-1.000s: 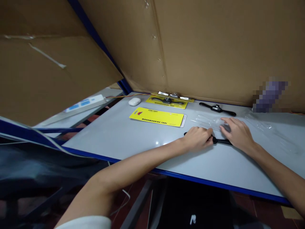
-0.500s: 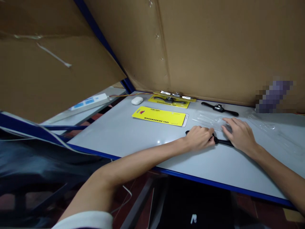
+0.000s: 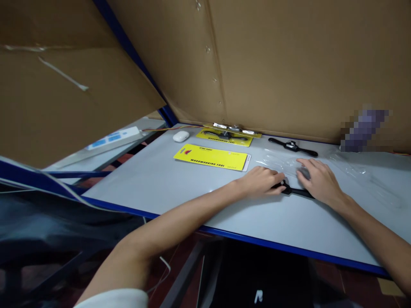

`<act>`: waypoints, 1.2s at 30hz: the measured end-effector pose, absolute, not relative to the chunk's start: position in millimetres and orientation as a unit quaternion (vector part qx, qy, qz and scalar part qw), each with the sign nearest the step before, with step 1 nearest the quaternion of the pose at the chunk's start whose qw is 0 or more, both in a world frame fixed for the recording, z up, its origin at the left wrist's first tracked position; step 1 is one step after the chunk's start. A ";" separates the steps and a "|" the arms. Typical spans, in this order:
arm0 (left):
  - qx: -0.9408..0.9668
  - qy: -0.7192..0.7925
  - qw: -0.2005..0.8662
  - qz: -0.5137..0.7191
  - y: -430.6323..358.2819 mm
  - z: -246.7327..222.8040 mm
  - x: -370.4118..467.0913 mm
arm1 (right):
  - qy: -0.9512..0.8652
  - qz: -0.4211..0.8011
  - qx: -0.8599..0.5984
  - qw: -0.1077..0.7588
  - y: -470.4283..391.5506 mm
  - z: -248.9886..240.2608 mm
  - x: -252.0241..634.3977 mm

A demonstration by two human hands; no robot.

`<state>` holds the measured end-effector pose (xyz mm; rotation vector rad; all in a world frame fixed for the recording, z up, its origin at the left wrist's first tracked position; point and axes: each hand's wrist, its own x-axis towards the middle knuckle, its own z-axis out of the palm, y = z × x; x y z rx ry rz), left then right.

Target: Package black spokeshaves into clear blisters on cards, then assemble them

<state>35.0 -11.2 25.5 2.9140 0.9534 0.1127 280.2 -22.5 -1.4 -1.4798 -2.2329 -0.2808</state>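
Note:
My left hand point(image 3: 261, 182) is closed around one end of a black spokeshave point(image 3: 290, 190) that lies low over the table. Its other handle runs to the right and passes beneath my right hand point(image 3: 321, 182). The thumb and fingers of that right hand are curled about a clear plastic blister shell point(image 3: 279, 162), just behind the tool. A second black spokeshave point(image 3: 292, 146) lies loose further back. To the left is a flat yellow card point(image 3: 210, 157) printed "woodworking tool".
Packaged spokeshaves on yellow cards point(image 3: 224, 136) lie at the back edge by the cardboard wall point(image 3: 289, 64). A white earbud case point(image 3: 181, 136) sits left of them. More clear plastic point(image 3: 362, 171) spreads to the right. A power strip point(image 3: 112, 139) rests on the neighbouring surface.
The view has shifted slightly. My left hand has slid a little left along the spokeshave, so more of its middle shows. My right hand stays at the plastic.

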 end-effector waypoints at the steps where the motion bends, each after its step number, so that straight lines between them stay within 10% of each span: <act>1: 0.958 0.281 0.035 0.045 -5.6 26.0 29.0 | -0.811 -0.091 -0.534 0.222 -22.3 -1.0 281.7; 15: 0.933 0.158 -0.055 0.317 10.3 35.9 -6.1 | -0.841 -0.059 -0.442 0.307 -41.8 19.8 277.8; 36: 0.968 0.240 0.020 0.069 -1.2 41.6 0.9 | -0.895 0.058 -0.422 0.132 -50.1 31.4 283.3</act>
